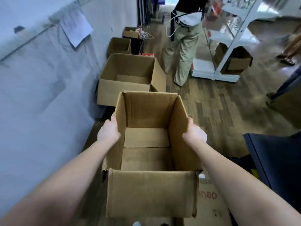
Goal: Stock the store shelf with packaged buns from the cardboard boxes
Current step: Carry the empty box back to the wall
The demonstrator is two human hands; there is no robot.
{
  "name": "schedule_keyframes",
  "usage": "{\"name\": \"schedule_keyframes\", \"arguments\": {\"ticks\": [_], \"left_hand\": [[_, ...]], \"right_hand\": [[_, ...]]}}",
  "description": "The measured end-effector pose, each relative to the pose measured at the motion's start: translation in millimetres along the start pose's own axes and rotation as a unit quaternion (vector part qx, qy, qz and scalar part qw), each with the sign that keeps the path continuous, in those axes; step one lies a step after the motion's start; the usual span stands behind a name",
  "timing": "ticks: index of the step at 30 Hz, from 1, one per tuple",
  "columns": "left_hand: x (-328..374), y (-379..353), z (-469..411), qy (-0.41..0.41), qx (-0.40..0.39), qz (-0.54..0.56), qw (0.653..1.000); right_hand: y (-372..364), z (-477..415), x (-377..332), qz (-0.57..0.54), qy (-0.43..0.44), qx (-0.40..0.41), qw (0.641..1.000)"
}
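Observation:
An open cardboard box (pixel 147 139) fills the middle of the head view, held off the floor between both arms; nothing lies inside it. My left hand (pixel 108 130) grips its left wall, fingers curled over the rim. My right hand (pixel 194 132) grips the right wall the same way. A white store shelf (pixel 228 46) stands at the upper right with shiny packets on it. No packaged buns can be made out clearly.
More open cardboard boxes line the left wall: a large one (pixel 130 79) just ahead, two smaller (pixel 119 45) behind. A person in beige trousers (pixel 182 51) stands by the shelf. A printed flat carton (pixel 210 199) lies lower right, beside a dark panel (pixel 276 168). The floor is wood.

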State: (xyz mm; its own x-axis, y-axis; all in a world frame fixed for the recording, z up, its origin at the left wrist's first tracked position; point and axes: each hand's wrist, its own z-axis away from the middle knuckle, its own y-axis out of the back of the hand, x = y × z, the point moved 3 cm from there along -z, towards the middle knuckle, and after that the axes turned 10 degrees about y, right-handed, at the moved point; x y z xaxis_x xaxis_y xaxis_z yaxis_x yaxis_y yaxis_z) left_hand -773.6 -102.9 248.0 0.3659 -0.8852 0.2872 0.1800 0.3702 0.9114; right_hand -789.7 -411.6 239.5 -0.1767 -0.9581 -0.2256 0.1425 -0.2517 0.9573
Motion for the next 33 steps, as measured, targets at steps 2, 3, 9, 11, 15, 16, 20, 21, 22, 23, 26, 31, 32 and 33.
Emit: {"name": "schedule_keyframes", "arguments": {"ticks": [2,3,9,11,15,16,20,21,22,23,26,31,32,33], "left_hand": [[-9.2,19.5,-14.2,0.014,0.015,0.001,1.0],[-12.6,29.0,-21.5,0.021,0.022,-0.001,1.0],[-8.4,80.4,-77.9,0.054,0.05,-0.013,0.997],[-2.1,91.4,-109.2,0.055,0.057,-0.012,0.997],[24.0,111.7,-174.8,0.063,0.073,-0.01,0.995],[32.4,116.3,-189.4,0.068,0.075,-0.009,0.995],[65.4,128.0,-241.6,0.075,0.08,-0.009,0.994],[72.0,130.1,-253.8,0.078,0.082,-0.004,0.994],[77.8,132.0,-265.9,0.081,0.084,-0.004,0.993],[82.8,133.8,-277.3,0.082,0.084,-0.007,0.993],[93.1,137.5,-310.3,0.08,0.073,-0.017,0.994],[107.7,141.2,-373.2,0.075,0.07,-0.026,0.994],[110.7,141.6,-388.4,0.072,0.066,-0.022,0.995],[113.1,141.5,-404.0,0.066,0.06,-0.021,0.996]], "right_hand": [[12.1,-22.9,-24.2,0.007,0.02,0.005,1.0],[17.9,-34.2,-36.0,0.01,0.03,0.009,0.999],[47.2,-105.8,-90.1,0.011,0.091,0.028,0.995],[52.7,-137.5,-101.6,0.008,0.103,0.028,0.994],[62.3,-212.0,-118.9,-0.002,0.119,0.022,0.993],[66.3,-230.0,-121.9,0.001,0.123,0.02,0.992],[80.7,-294.9,-126.0,0.003,0.132,0.015,0.991],[84.4,-311.1,-128.5,0.007,0.136,0.013,0.991],[89.1,-326.9,-131.2,0.011,0.14,0.014,0.99],[93.6,-341.0,-134.4,0.013,0.141,0.017,0.99],[100.5,-375.6,-144.6,0.012,0.144,0.016,0.989],[99.3,-435.0,-158.9,0.025,0.129,0.011,0.991],[97.6,-448.9,-162.7,0.028,0.124,0.013,0.992],[96.5,-461.1,-167.4,0.029,0.119,0.015,0.992]]}}
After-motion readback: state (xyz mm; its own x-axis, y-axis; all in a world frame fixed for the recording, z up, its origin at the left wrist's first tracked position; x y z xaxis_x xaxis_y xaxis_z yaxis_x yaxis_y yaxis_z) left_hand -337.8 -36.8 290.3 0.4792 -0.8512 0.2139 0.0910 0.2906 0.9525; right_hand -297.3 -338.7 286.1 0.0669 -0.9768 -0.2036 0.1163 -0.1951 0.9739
